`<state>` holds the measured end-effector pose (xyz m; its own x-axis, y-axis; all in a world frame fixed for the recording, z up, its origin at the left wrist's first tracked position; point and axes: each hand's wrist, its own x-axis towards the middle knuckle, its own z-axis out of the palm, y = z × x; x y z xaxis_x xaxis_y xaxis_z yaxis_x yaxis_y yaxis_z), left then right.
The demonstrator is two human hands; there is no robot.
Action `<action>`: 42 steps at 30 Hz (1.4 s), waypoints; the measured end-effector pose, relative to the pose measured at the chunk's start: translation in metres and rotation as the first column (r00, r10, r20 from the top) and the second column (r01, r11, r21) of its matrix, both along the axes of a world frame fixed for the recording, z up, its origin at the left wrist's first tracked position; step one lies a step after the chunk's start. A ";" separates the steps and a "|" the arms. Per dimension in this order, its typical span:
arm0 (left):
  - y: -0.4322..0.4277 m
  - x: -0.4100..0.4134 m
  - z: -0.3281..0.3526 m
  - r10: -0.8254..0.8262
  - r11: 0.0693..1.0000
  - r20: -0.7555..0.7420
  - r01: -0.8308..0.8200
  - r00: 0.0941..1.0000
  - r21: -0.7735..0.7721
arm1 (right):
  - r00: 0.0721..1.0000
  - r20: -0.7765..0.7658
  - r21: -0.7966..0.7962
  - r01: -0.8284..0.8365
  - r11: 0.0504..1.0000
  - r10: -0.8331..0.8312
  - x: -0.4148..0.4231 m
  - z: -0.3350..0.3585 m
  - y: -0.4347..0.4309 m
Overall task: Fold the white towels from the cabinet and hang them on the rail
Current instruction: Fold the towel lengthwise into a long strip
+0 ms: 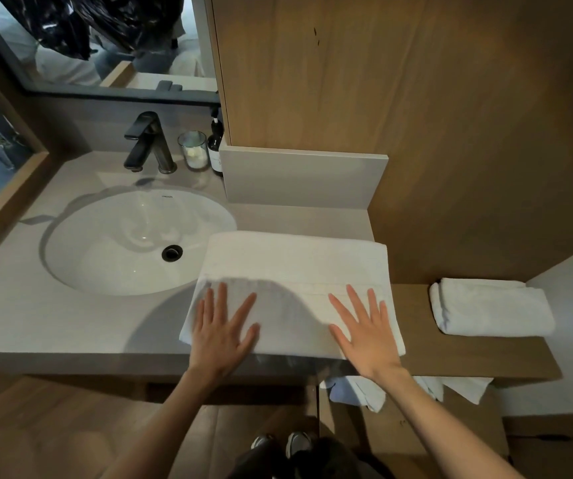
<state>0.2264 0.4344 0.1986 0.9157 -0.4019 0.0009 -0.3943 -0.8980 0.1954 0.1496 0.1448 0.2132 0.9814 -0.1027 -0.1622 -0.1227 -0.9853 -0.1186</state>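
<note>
Folded white towel (295,267) lying flat at the front edge of the counter (36,316), just right of the sink (98,243), its right end reaching the wooden ledge (485,354). Left hand (221,335) and right hand (364,335) both rest palm-down on the towel's near half, fingers straight and spread, gripping nothing. A second towel (489,307), also folded, sits at the ledge's far right end, well apart from the first. More white cloth (361,392) hangs below the front edge. Faucet (147,143), glass (193,150) and dark bottle (215,146) stand along the counter's back edge.
</note>
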 end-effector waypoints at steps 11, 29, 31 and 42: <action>0.040 0.004 -0.002 -0.317 0.945 0.098 0.304 0.943 0.122 | 0.947 -0.194 -0.050 -0.270 0.961 0.256 -0.016 0.017 -0.041; 0.069 0.030 0.056 0.006 0.885 -0.116 -0.060 0.993 -0.461 | 0.941 0.187 0.536 0.144 0.832 -0.283 -0.017 0.042 -0.057; 0.062 0.041 0.065 0.157 0.808 -0.229 -0.259 0.961 -0.530 | 0.862 0.231 0.662 0.201 0.722 -0.452 -0.009 0.046 -0.053; 0.020 0.090 0.062 0.363 0.598 -0.386 -0.529 0.848 -0.602 | 0.678 -0.036 0.888 0.358 0.287 -0.734 0.056 0.051 -0.059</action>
<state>0.3163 0.4539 0.2604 0.9895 0.0922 -0.1109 0.1433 -0.5406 0.8290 0.2055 0.0861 0.2645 0.7325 -0.6506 -0.2006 -0.3601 -0.1201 -0.9251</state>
